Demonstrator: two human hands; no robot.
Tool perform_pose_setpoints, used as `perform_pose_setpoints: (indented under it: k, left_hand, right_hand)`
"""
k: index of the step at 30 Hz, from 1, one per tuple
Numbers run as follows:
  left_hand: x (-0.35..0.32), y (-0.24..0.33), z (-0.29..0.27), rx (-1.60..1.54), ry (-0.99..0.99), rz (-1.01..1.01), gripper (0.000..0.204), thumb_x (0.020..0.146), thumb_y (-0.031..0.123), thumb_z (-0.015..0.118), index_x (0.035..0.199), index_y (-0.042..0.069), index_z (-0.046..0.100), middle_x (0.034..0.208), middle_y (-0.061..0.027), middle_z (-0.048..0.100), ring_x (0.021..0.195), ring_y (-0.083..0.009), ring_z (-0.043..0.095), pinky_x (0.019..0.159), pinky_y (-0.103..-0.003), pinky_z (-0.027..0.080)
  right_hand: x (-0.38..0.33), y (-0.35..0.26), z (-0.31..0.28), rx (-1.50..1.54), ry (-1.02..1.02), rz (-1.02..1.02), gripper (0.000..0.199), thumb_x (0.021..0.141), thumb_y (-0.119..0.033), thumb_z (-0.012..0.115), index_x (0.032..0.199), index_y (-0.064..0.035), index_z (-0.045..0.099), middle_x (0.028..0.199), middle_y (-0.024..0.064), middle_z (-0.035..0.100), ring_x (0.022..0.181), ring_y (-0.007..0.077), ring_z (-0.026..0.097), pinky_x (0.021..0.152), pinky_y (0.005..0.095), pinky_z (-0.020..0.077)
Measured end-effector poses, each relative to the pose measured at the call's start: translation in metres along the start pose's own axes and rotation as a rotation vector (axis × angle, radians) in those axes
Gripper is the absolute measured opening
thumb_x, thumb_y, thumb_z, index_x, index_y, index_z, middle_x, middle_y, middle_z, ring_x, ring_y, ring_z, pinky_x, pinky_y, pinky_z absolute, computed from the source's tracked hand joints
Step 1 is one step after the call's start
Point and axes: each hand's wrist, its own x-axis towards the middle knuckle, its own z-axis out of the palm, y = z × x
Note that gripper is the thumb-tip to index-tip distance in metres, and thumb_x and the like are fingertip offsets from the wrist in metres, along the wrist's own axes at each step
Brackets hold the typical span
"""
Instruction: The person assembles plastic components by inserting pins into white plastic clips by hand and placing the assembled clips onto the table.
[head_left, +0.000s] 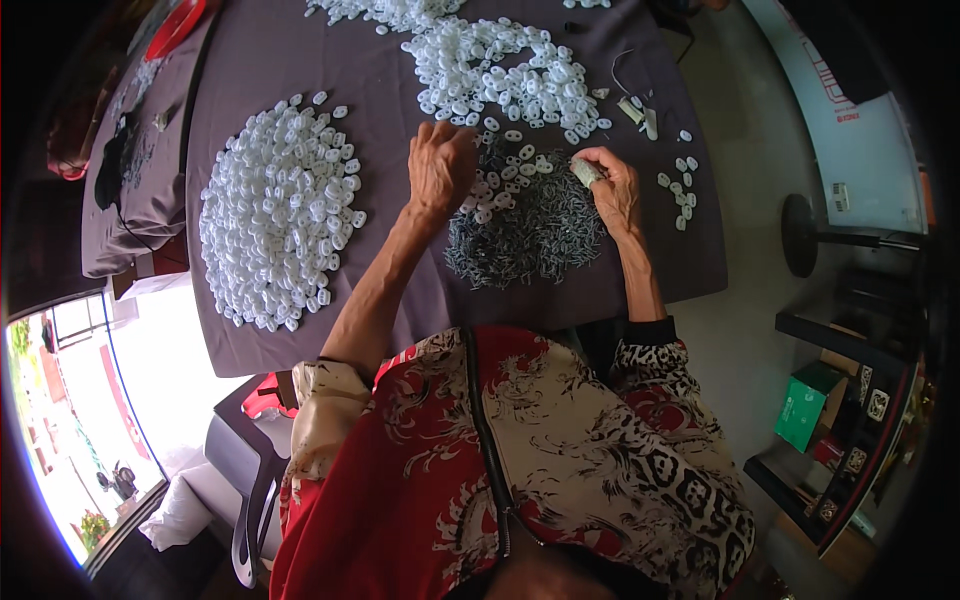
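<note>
My left hand (443, 168) hovers at the upper left of a pile of small dark grey screws (525, 240), its fingers curled closed. What it holds, if anything, is hidden. At the pile's upper right, my right hand (614, 192) has its fingers pinched together. A pale, rough wrap (587, 172) shows at its thumb and fingertips; I cannot tell whether it is worn or held. Between the hands, several white oval plastic pieces (512, 172), with small holes, lie on top of the screws.
A large heap of white oval pieces (275, 220) covers the cloth's left side, and another heap (500, 80) lies beyond my hands. Several loose pieces (684, 200) sit right. Pale scraps (640, 115) lie at upper right. A chair (245, 470) stands lower left, shelves (850, 400) right.
</note>
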Motion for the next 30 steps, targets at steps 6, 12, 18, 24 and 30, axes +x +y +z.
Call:
perform_pose_setpoints:
  k: [6,12,18,24,30]
  left_hand:
    - [0.015,-0.004,0.007,0.085,-0.054,0.056,0.021,0.065,0.009,0.062,0.086,0.011,0.065,0.078,-0.0073,0.054,0.078,-0.0259,0.05,0.07,-0.036,0.041]
    - [0.013,0.013,-0.025,-0.86,-0.033,-0.468,0.005,0.073,0.005,0.061,0.077,0.002,0.061,0.076,-0.0061,0.061,0.068,-0.0175,0.058,0.065,-0.029,0.046]
    - [0.01,0.045,-0.074,-1.674,0.023,-0.665,0.008,0.08,0.007,0.059,0.085,0.001,0.056,0.08,-0.0086,0.061,0.072,-0.0163,0.059,0.069,-0.03,0.048]
    - [-0.005,0.054,-0.093,-1.913,0.009,-0.603,0.012,0.084,0.009,0.054,0.093,0.002,0.054,0.081,-0.0102,0.06,0.074,-0.0186,0.059,0.072,-0.033,0.048]
    - [-0.011,0.059,-0.104,-1.787,0.126,-0.634,0.013,0.08,0.009,0.06,0.09,0.001,0.058,0.077,-0.0064,0.06,0.067,-0.015,0.059,0.069,-0.028,0.049]
  right_hand:
    - [-0.001,0.003,-0.001,0.005,0.002,-0.004,0.014,0.074,0.001,0.054,0.087,-0.0011,0.059,0.074,0.0023,0.061,0.07,0.0081,0.055,0.064,0.0209,0.0413]
    - [0.0,-0.004,0.0,0.07,-0.017,0.003,0.014,0.074,0.003,0.053,0.087,-0.0007,0.058,0.075,0.0031,0.061,0.07,0.0086,0.057,0.065,0.0209,0.0429]
    - [0.005,-0.099,0.003,0.173,-0.111,-0.234,0.015,0.074,0.004,0.051,0.086,-0.0017,0.059,0.075,0.0029,0.061,0.074,0.0088,0.058,0.067,0.0199,0.0432]
    - [0.007,-0.15,0.023,0.358,-0.105,-0.257,0.015,0.075,0.004,0.051,0.087,-0.0002,0.058,0.079,0.0034,0.06,0.073,0.0079,0.056,0.069,0.0192,0.0425]
    - [0.005,-0.17,0.034,0.052,-0.016,-0.624,0.019,0.072,0.006,0.051,0.088,-0.0011,0.057,0.082,0.0053,0.059,0.076,0.0141,0.057,0.068,0.0242,0.0444]
